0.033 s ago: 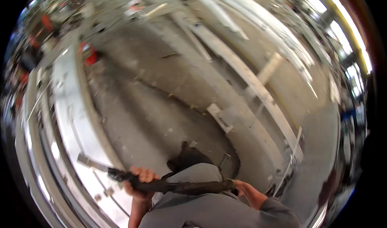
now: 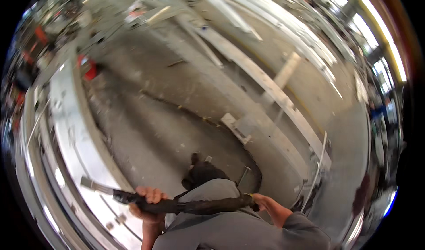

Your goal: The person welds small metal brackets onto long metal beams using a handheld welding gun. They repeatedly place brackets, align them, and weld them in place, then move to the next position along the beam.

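Observation:
A long, dark hand tool (image 2: 199,205) with a pale metal nose lies level across the front of my grey clothing. My left hand (image 2: 150,201) is wrapped round its body, just behind the nose. At the opposite end, my right hand (image 2: 270,208) is closed by a yellowish fitting, its fingertips partly hidden. The nose points left, above a silvery long beam (image 2: 73,121). A dark hose (image 2: 199,116) with yellowish bands runs over the floor and curves back towards my right side; where it ends is hidden. The tool's exact kind cannot be made out.
A white metal bracket (image 2: 236,128) lies beside the hose. Long pale beams (image 2: 265,82) stretch across the floor to the right, with a grey panel (image 2: 343,161) beyond. A red bucket (image 2: 87,67) stands at the far left, near clutter.
My view has shifted slightly, so the floor and beams sit further left in the picture. The tool's nose is a little lower; both hands keep their hold.

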The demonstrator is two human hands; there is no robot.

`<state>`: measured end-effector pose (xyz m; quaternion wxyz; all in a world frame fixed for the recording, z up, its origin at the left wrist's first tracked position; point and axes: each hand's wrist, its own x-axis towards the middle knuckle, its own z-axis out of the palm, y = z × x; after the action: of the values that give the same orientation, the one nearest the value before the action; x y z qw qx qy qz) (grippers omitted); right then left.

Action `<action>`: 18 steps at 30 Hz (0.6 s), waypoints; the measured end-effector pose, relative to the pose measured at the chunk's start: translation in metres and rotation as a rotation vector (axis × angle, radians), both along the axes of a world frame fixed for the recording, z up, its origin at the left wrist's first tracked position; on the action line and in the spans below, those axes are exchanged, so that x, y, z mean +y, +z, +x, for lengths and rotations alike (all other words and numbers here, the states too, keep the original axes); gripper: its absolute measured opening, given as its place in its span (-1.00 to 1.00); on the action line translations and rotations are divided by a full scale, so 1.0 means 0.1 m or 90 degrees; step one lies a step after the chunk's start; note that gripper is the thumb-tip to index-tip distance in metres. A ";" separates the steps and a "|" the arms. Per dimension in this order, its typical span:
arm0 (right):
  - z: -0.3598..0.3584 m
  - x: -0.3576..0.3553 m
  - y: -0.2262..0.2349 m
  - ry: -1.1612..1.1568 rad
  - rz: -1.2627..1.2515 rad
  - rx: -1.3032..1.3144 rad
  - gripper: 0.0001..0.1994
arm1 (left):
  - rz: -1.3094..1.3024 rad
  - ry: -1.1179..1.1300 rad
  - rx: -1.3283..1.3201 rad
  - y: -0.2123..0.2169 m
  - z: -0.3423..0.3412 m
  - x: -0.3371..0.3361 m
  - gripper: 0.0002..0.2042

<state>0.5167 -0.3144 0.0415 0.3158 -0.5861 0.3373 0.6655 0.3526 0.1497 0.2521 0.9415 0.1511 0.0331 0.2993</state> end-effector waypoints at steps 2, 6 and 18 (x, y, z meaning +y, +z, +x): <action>0.27 0.57 0.35 -0.003 -0.054 0.034 -0.75 | -0.019 0.001 0.004 0.06 0.21 0.21 -0.59; 0.29 0.98 -0.32 -0.092 -0.055 -0.017 -0.70 | 0.008 -0.051 0.067 -0.16 0.55 0.64 -0.62; -0.68 2.00 -0.59 -0.582 -0.142 -0.151 -0.76 | 0.188 -0.504 0.237 -0.01 2.72 1.34 -0.51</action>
<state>0.4489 -0.1147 -0.0178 0.5476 -0.4798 0.5914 0.3467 0.6249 0.2839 0.2515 0.9299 0.3356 0.0984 -0.1140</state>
